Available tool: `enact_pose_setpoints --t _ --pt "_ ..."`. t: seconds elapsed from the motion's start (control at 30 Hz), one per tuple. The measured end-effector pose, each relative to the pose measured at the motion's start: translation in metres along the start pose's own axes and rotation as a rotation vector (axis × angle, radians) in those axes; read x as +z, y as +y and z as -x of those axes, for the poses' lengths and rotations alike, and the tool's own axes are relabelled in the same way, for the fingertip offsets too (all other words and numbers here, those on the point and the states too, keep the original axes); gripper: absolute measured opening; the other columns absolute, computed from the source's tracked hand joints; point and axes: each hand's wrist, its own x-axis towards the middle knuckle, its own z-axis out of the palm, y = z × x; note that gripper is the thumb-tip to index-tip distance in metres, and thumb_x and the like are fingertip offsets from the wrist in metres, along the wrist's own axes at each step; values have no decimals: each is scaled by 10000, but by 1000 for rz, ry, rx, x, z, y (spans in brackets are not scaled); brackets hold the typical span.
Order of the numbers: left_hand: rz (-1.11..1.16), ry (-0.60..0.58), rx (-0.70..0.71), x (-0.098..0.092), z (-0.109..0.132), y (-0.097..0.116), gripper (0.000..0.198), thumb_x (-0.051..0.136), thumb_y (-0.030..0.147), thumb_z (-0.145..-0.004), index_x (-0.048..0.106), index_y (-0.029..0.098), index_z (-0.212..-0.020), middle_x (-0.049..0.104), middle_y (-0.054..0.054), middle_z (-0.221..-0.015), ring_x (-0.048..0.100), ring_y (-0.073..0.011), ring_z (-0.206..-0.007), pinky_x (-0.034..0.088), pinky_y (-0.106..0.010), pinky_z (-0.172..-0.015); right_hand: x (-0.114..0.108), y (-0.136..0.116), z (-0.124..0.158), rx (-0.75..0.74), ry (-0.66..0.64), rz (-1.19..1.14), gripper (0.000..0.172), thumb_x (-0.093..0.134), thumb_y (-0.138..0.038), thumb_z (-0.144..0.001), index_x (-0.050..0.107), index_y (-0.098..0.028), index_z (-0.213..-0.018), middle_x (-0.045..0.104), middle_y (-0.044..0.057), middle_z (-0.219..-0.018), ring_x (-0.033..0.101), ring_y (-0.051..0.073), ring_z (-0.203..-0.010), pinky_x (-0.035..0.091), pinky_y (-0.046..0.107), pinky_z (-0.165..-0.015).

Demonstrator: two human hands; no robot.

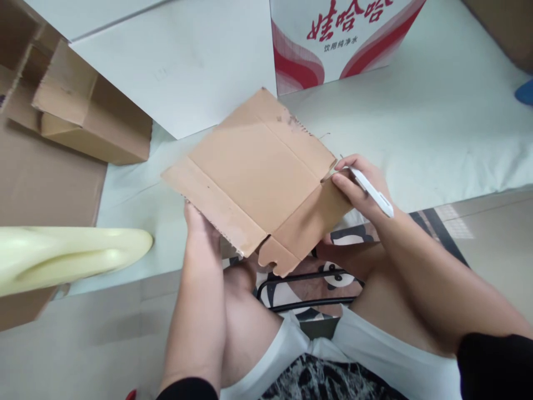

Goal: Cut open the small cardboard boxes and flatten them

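Observation:
An unfolded piece of brown cardboard [245, 161], creased and with ragged torn edges, is held tilted above my lap. My left hand [200, 222] grips its lower left edge, with the fingers mostly hidden underneath. At the right corner, my right hand [360, 180] pinches the cardboard beside a slit between two flaps. The same hand holds a slim white utility knife [372, 191], its thin tip pointing up and left near that corner. One small flap with a curved cut edge [278, 258] hangs at the bottom, over my knees.
Behind the cardboard stand a large white box [179, 66] and a red-and-white carton [341, 44] on a pale cloth-covered surface [449, 139]. Brown cardboard boxes [95, 116] are at the left. A smooth pale yellow object [83, 253] juts in from the left edge. Something blue [525, 93] shows far right.

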Motion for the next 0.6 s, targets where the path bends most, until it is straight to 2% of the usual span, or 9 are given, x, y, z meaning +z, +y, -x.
enact_pose_setpoints --t 0.07,0.13,0.2,0.23,0.3,0.4,0.5,0.57,0.6 --pt "107 3 -7 5 2 11 377 763 572 -655 599 242 -732 773 -54 -857 659 -350 -1177 596 -462 -943 -1 0 0 -3 -38 -30 310 751 -567 -803 653 -283 -881 689 -1 -695 611 200 -620 449 365 -604" --pt "144 -9 -19 8 4 17 341 740 551 -679 618 238 -730 779 -72 -875 667 -359 -1188 608 -476 -953 -3 4 0 -3 -2 -151 289 738 -551 -835 629 -306 -941 766 23 -857 714 246 -818 517 406 -726" --pt "136 4 -46 9 6 18 330 679 571 -741 644 243 -763 781 -80 -892 672 -354 -1208 622 -477 -943 -4 9 0 24 24 -305 327 763 -539 -829 598 -336 -1025 789 32 -1063 728 265 -1056 541 428 -857" --pt "131 13 -64 9 7 17 340 658 586 -761 657 248 -787 783 -80 -898 672 -355 -1220 629 -475 -934 -4 11 0 55 4 -360 377 787 -543 -803 589 -345 -1056 784 30 -1108 721 265 -1095 548 425 -869" --pt "132 10 -103 9 10 16 374 660 617 -765 683 251 -835 787 -80 -910 677 -367 -1225 640 -478 -914 -4 11 0 154 -112 -385 459 821 -561 -745 597 -334 -1075 782 20 -1011 732 260 -961 556 401 -771" --pt "175 -61 -130 11 12 17 435 664 641 -771 714 235 -918 792 -95 -949 694 -382 -1207 637 -505 -905 0 3 -2 266 -265 -229 415 804 -558 -727 641 -270 -977 703 -12 -731 648 216 -667 483 349 -600" --pt "215 -131 -131 13 12 18 428 713 586 -759 718 214 -971 792 -114 -982 714 -382 -1182 624 -521 -930 4 -2 -4 213 -214 2 321 771 -497 -741 662 -234 -889 671 -10 -681 612 206 -649 457 342 -606" --pt "205 -115 -141 12 9 17 351 823 387 -664 711 204 -942 796 -105 -932 744 -374 -1118 627 -500 -942 1 2 -6 199 -154 22 307 758 -487 -748 670 -237 -903 680 -6 -695 620 210 -663 472 351 -619" --pt "208 -91 -144 11 6 15 333 834 285 -624 706 201 -920 797 -95 -905 756 -363 -1087 630 -485 -948 -2 5 -7 226 -131 -51 322 763 -495 -745 668 -244 -923 689 -5 -704 630 212 -668 486 356 -623"
